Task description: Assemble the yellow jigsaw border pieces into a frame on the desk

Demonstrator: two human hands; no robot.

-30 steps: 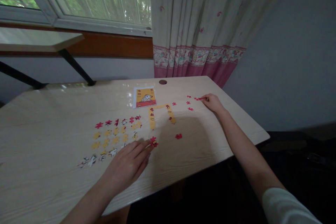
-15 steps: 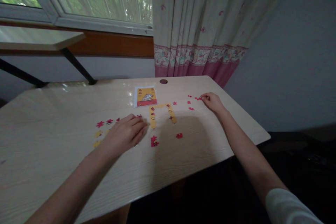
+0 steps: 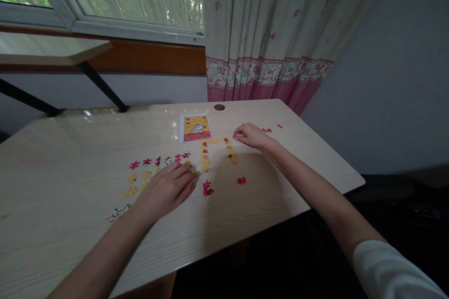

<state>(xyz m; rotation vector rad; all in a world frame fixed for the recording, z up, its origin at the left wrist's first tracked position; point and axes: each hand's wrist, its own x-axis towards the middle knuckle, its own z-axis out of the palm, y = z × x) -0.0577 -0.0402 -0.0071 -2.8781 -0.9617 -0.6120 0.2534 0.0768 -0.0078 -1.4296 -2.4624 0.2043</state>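
Observation:
My right hand (image 3: 250, 135) reaches over the table, its fingertips pinched at a small red jigsaw piece (image 3: 234, 137) beside the frame's top right corner. My left hand (image 3: 170, 189) rests palm down with loosely bent fingers, partly covering yellow pieces; I see nothing held in it. Between the hands lies a joined yellow jigsaw border (image 3: 206, 159), shaped like an upside-down U. Below it sit a red corner section (image 3: 208, 188) and a separate red piece (image 3: 241, 180). Behind the border, a picture card (image 3: 196, 128) shows a white animal on yellow and red.
Rows of loose red pieces (image 3: 147, 161) and yellow pieces (image 3: 132, 178) lie at the left, with white pieces (image 3: 119, 211) nearer me. More red pieces (image 3: 267, 130) lie right of my hand. A cable hole (image 3: 219, 107) is at the table's back edge.
My right hand has moved left from the far right red pieces to the one by the border. My left hand has stayed nearly still. The view has shifted slightly.

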